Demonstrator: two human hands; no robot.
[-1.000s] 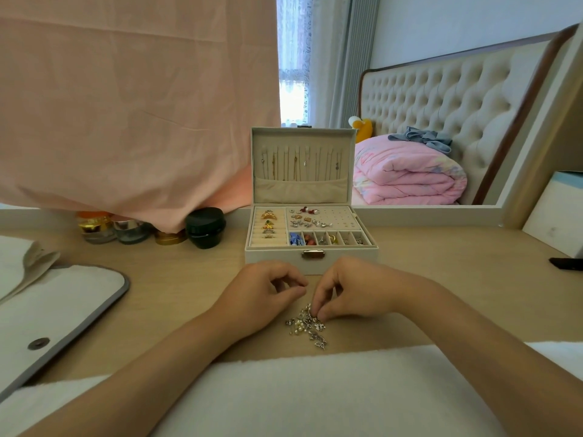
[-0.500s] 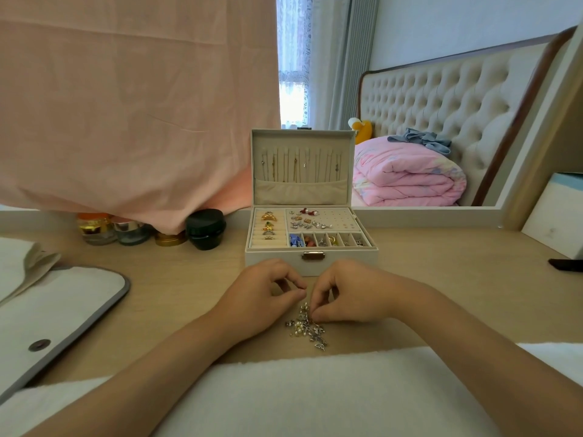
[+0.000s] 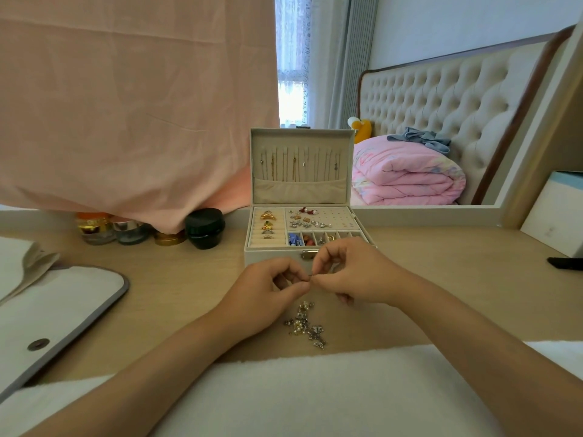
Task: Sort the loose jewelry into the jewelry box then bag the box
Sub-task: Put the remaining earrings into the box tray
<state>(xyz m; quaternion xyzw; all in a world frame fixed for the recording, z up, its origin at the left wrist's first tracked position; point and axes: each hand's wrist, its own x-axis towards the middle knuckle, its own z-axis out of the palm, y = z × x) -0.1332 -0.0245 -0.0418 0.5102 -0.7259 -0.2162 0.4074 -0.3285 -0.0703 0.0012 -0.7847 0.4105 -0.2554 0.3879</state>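
Observation:
A cream jewelry box (image 3: 271,258) stands open on the wooden desk, lid upright with thin necklaces hanging inside. Its tray holds gold rings on the left, small earrings on the right and several little compartments in front. A small heap of loose silver and pearl jewelry (image 3: 305,324) lies on the desk in front of the box. Just above that heap, my left hand (image 3: 268,293) and my right hand (image 3: 353,274) meet fingertip to fingertip, both pinching one tiny piece of jewelry (image 3: 310,276) between them. The piece is too small to identify.
A white bag with grey trim and a snap button (image 3: 56,313) lies at the left. Small jars and a black pot (image 3: 204,228) stand behind it under a pink cloth. A dark flat object (image 3: 566,264) lies at the right edge. A white towel (image 3: 315,392) covers the near desk edge.
Both hands have lifted off the heap and risen toward the box front, now holding one small piece between their fingertips. The heap stays on the desk.

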